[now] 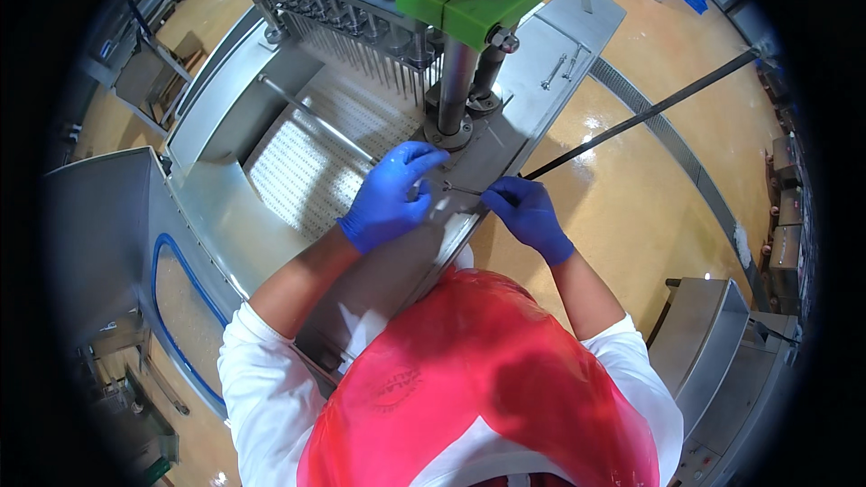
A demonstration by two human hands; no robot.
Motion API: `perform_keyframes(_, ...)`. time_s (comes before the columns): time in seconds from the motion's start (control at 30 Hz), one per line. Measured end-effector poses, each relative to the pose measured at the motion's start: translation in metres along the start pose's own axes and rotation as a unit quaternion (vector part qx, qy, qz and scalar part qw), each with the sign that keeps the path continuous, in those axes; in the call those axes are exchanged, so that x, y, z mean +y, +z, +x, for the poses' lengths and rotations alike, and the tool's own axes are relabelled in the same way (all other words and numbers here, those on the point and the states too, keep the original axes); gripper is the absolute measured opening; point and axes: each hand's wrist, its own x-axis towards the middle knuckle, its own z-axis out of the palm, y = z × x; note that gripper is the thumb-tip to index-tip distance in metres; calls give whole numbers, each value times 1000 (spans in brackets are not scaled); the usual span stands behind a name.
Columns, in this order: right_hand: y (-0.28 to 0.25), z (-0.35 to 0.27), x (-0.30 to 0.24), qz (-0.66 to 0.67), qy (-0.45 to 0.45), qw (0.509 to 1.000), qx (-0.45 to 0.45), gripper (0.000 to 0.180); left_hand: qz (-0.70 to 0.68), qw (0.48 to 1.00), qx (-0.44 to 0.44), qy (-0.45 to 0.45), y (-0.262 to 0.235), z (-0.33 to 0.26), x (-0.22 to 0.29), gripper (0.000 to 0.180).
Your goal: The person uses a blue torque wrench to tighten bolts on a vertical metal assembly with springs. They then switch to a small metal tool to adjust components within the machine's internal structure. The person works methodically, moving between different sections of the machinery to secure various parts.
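My left hand (388, 198), in a blue glove, hovers over the machine's near rim beside the base of a steel column (457, 95). Its fingers are apart, and I see nothing held in them. My right hand (532, 218), also gloved in blue, is closed on the end of a small metal wrench (466, 189). The wrench points left toward my left hand, over the machine's steel edge. Above my left hand stands the needle head (374, 36), with springs on top and thin needles hanging down. Under the needles lies a white perforated conveyor belt (311, 158).
Two more wrenches (554, 72) lie on the steel top behind the column. A green clamp block (483, 0) grips the columns. A long dark bar (645, 115) slants out to the right above the floor drain (672, 144). A blue hose (185, 343) hangs at left. People stand far right.
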Motion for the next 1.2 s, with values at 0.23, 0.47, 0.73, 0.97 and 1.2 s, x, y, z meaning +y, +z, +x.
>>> perform_keyframes(0.23, 8, -7, 1, 116, -12, 992, 46, 10, -200, 957, -38, -205, 15, 8, -4, 15)
perform_keyframes(0.47, -15, -1, 26, -223, -333, 910, 108, 19, -428, 816, -34, -388, 19, 2, -37, 13)
perform_keyframes(0.73, 9, -1, 16, 179, -29, 977, 110, 21, 48, 997, -2, -67, 22, 0, -9, 30)
perform_keyframes(0.97, -8, 5, -16, 359, 30, 925, -117, 21, -122, 992, -26, -17, -1, 21, 43, 35)
perform_keyframes(1.2, -3, 8, -27, 332, 68, 927, -159, 29, -51, 997, -48, 44, -5, 21, 50, 30)
